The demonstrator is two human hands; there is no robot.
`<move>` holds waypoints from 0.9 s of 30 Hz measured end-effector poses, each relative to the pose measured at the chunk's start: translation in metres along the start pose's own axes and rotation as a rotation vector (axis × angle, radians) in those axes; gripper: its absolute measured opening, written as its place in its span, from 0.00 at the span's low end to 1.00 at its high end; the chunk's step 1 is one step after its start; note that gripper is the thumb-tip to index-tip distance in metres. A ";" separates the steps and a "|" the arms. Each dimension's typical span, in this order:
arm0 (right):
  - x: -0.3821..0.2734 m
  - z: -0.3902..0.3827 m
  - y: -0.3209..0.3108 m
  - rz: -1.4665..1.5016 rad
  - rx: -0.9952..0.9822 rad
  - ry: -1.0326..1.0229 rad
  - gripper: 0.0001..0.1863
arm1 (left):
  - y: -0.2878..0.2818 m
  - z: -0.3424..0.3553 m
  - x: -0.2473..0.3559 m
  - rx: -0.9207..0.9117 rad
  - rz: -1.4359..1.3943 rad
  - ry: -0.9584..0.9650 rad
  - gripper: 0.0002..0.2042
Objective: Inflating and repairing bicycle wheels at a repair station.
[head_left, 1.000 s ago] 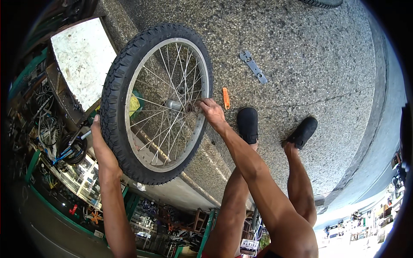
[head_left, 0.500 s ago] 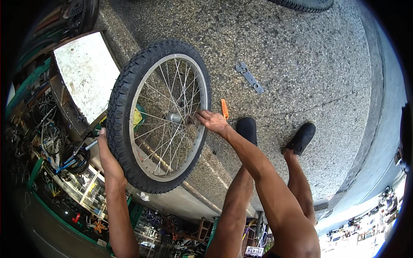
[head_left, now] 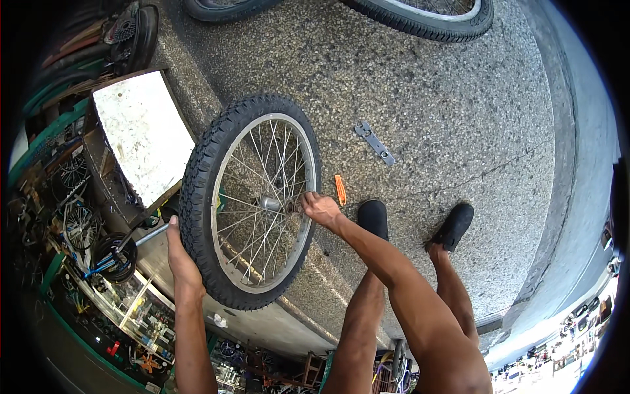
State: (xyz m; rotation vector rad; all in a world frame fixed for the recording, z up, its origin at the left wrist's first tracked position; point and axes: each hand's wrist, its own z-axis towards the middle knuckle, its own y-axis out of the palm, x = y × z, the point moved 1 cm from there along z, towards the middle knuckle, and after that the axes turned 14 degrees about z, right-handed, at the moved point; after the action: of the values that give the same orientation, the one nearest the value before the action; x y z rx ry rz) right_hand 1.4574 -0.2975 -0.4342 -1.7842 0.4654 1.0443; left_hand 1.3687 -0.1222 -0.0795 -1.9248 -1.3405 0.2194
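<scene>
A bicycle wheel (head_left: 226,259) with a knobby black tyre, silver rim and thin spokes is held tilted on its edge left of centre. My left hand (head_left: 186,266) steadies it from the left, palm against the tyre and thumb pointing up; its other fingers are hidden behind the rubber. Reaching across the rim's right side, my right hand (head_left: 320,209) has its fingers closed at the axle end beside the metal hub (head_left: 269,204). Their tips are partly hidden. On the floor to the right lie an orange tyre lever (head_left: 340,189) and a flat grey metal wrench (head_left: 375,143).
A box with a worn white top (head_left: 141,134) stands left of the wheel. Other bicycle tyres (head_left: 420,26) lie at the far edge. My black shoes (head_left: 373,220) are on the pebbled floor. A glass display case (head_left: 141,305) and bike parts fill the lower left.
The whole view has shifted, so floor, tools and wheel sit lower in the picture and more of the far tyres shows. Both hands keep their places on the wheel.
</scene>
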 end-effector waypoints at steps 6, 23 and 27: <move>0.020 0.001 -0.003 -0.021 -0.068 -0.124 0.10 | 0.006 0.007 -0.001 0.014 0.005 0.076 0.25; -0.003 0.012 0.007 -0.092 -0.027 0.006 0.09 | 0.015 -0.006 -0.004 0.023 0.003 0.151 0.25; -0.003 0.013 -0.004 0.018 -0.143 0.066 0.09 | 0.016 -0.012 -0.006 -0.095 -0.024 0.129 0.27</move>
State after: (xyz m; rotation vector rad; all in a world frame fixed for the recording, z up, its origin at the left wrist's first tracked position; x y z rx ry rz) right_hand 1.4526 -0.2844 -0.4314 -1.9492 0.4577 1.0563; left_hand 1.3840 -0.1358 -0.0840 -1.9648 -1.3083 0.0190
